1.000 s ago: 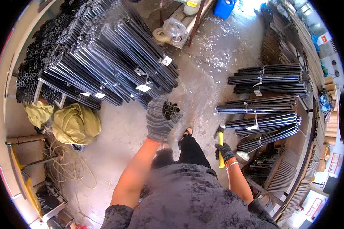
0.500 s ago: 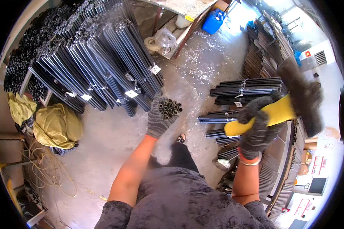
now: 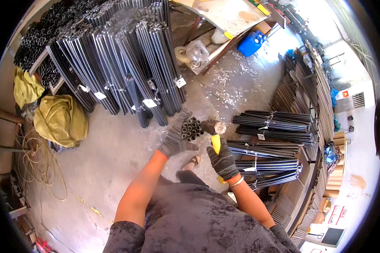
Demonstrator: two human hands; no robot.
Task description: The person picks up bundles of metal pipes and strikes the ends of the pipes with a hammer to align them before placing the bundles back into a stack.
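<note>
My left hand [image 3: 173, 138], in a striped grey glove, is closed round the left side of a bundle of dark metal tubes [image 3: 192, 129], whose open round ends face up at me. My right hand [image 3: 223, 161], in a dark grey glove, grips the yellow handle [image 3: 216, 144] of a mallet. The mallet's dark, thick head [image 3: 213, 126], with a pale round end face, is at the bundle's right side; whether they touch I cannot tell. My hand hides the lower handle in part.
Tied, tagged bundles of long dark tubes [image 3: 126, 76] lean at the left. More bundles [image 3: 274, 126] lie stacked at the right. Yellow sacks [image 3: 61, 120] and a coiled hose [image 3: 40, 168] are far left. A workbench [image 3: 228, 17] and blue jerrycan [image 3: 251, 43] stand at the back.
The mallet has come down and leftward from its raised place at the right to beside the tube bundle, my right hand with it. My left hand still holds the bundle.
</note>
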